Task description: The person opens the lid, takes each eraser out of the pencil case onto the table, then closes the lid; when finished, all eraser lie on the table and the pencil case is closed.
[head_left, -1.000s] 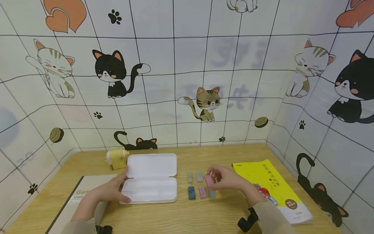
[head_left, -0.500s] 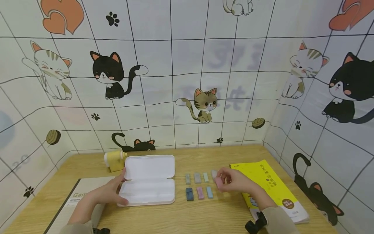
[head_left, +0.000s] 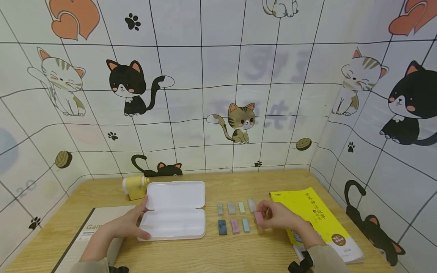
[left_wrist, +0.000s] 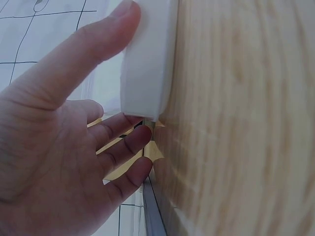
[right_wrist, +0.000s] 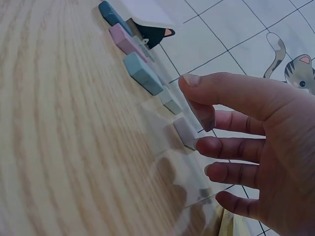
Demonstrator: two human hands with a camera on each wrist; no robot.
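My right hand (head_left: 277, 216) pinches a pink eraser (head_left: 258, 220) between thumb and fingers, close over the table at the right end of the front row. In the right wrist view, that eraser (right_wrist: 203, 114) is partly hidden by the thumb. The front row holds a dark blue eraser (head_left: 222, 227), a purple-pink one (head_left: 235, 226) and a light blue one (head_left: 246, 225). Behind lie several grey and pale green erasers (head_left: 231, 208). My left hand (head_left: 124, 225) rests, fingers spread, against the left end of an open white pencil case (head_left: 172, 223); its thumb touches the front corner (left_wrist: 142, 73).
A yellow book (head_left: 312, 212) lies under and beside the right forearm. On the left, a grey notebook (head_left: 92, 231) is partly under the left arm. A yellow-and-white bottle-like object (head_left: 135, 187) stands behind the case. Cat-print cloth (head_left: 218, 91) encloses the wooden table (head_left: 191, 254).
My right hand has carried the pink eraser rightward, from over the light blue eraser to the row's right end, and come slightly nearer the front. My left hand stays at the case.
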